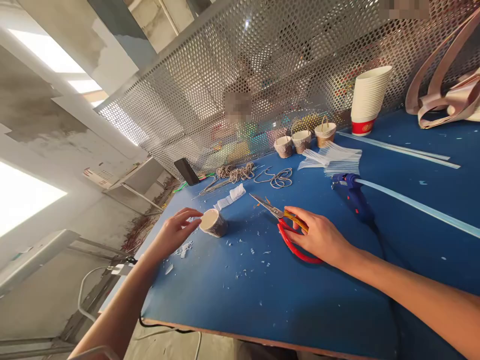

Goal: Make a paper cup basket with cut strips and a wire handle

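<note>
A small cup wrapped in twine or a similar covering (214, 225) stands upright on the blue table. My left hand (180, 227) is beside its left rim with fingers stretched and apart; whether the fingertips touch the rim is hard to tell. In my right hand (318, 235) is a pair of red-handled scissors (294, 250), blades pointing up and left, slightly parted. Just behind the cup lies a short white fringed strip (229, 197). White scraps (183, 249) are scattered around the cup.
Tangled cord (236, 172), a phone (186, 171), small handled baskets (301, 140), white strips (332, 159) and stacked paper cups (369, 100) line the perforated metal panel (210, 85). A blue glue gun (354, 197) with its cable and pink ribbon (446, 102) lie right.
</note>
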### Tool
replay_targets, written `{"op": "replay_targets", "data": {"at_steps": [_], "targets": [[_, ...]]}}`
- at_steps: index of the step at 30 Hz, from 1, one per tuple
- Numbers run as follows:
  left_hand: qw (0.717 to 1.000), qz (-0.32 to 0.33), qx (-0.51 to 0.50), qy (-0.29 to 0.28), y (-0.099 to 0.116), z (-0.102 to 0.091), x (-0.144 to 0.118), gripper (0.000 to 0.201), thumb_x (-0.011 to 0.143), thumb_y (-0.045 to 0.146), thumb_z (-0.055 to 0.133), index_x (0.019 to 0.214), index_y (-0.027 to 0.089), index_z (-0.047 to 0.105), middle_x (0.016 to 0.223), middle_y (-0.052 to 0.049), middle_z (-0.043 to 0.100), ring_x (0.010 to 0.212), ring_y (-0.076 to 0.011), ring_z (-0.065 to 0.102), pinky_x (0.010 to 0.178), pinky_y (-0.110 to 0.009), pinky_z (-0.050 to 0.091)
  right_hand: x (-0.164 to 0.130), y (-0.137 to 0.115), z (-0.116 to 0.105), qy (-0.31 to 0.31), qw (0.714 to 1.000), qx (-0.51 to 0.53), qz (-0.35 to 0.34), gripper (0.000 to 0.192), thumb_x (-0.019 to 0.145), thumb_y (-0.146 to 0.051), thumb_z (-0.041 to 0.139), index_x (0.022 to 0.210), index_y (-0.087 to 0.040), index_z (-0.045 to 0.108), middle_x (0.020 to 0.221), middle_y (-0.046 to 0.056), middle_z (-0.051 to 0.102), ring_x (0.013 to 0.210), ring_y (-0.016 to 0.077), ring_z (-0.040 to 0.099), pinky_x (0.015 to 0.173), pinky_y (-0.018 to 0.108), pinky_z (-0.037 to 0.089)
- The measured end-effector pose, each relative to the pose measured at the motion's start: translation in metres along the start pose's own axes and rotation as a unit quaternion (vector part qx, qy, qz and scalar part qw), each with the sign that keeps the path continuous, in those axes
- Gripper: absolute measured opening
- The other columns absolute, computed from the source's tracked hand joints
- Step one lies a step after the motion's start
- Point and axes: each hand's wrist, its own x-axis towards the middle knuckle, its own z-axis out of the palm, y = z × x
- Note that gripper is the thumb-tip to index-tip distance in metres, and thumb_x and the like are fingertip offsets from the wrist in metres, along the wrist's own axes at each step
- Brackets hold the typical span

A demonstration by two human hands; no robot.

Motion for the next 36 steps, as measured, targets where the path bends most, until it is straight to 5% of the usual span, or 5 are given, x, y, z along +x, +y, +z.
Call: {"op": "replay_targets", "data": {"at_steps": [3, 8, 14, 23, 36], "targets": [[0.997, 0.040, 0.067, 0.015, -0.002, 0.002, 0.003, 0.020, 0.072, 0.042, 0.063, 0.074, 0.025, 0.074, 0.083, -0.006, 0.068, 0.074, -0.0207, 0.060, 0.063, -0.027, 0.045, -0.001, 0.000, 0.000, -0.013, 1.000, -0.005, 0.011, 0.039, 0.078, -0.037, 0.063, 0.112, -0.019, 0.060, 0.086, 0.005, 0.073, 0.070, 0.0204, 0.069, 0.060, 0.031, 0.056], [0.995, 0.033, 0.086, -0.039, -0.010, 0.025, 0.003, 0.013, 0.068, 0.038, 0.068, 0.070, 0.026, 0.074, 0.081, -0.005, 0.069, 0.078, -0.0223, 0.058, 0.075, -0.030, 0.041, -0.002, 0.001, 0.001, -0.002, 1.000, -0.005, 0.004, 0.039, 0.079, -0.039, 0.061, 0.112, -0.019, 0.061, 0.077, 0.003, 0.072, 0.064, 0.0191, 0.069, 0.058, 0.029, 0.056], [0.999, -0.009, 0.045, -0.010, -0.004, 0.030, -0.003, 0.016, 0.070, 0.037, 0.065, 0.065, 0.024, 0.073, 0.065, -0.002, 0.067, 0.061, -0.0188, 0.054, 0.060, -0.027, 0.038, -0.003, -0.003, 0.001, 0.018, 0.999, 0.010, -0.036, 0.039, 0.082, -0.038, 0.058, 0.116, -0.018, 0.057, 0.101, 0.008, 0.071, 0.073, 0.0197, 0.069, 0.062, 0.031, 0.058], [0.967, -0.133, -0.215, -0.038, 0.021, 0.028, -0.024, 0.015, 0.064, 0.036, 0.073, 0.066, 0.022, 0.075, 0.062, -0.004, 0.066, 0.061, -0.0183, 0.055, 0.062, -0.028, 0.042, -0.012, -0.023, -0.006, 0.017, 0.979, -0.027, -0.201, 0.048, 0.084, -0.032, 0.056, 0.127, -0.017, 0.046, 0.099, 0.011, 0.067, 0.085, 0.0224, 0.066, 0.069, 0.035, 0.057], [0.931, -0.160, -0.322, -0.059, 0.043, 0.037, -0.042, 0.022, 0.066, 0.037, 0.075, 0.067, 0.015, 0.073, 0.061, -0.005, 0.063, 0.058, -0.0150, 0.050, 0.058, -0.027, 0.040, -0.015, -0.025, 0.001, 0.057, 0.942, -0.093, -0.318, 0.048, 0.087, -0.031, 0.054, 0.130, -0.011, 0.045, 0.084, 0.009, 0.066, 0.076, 0.0224, 0.065, 0.064, 0.034, 0.055]]}}
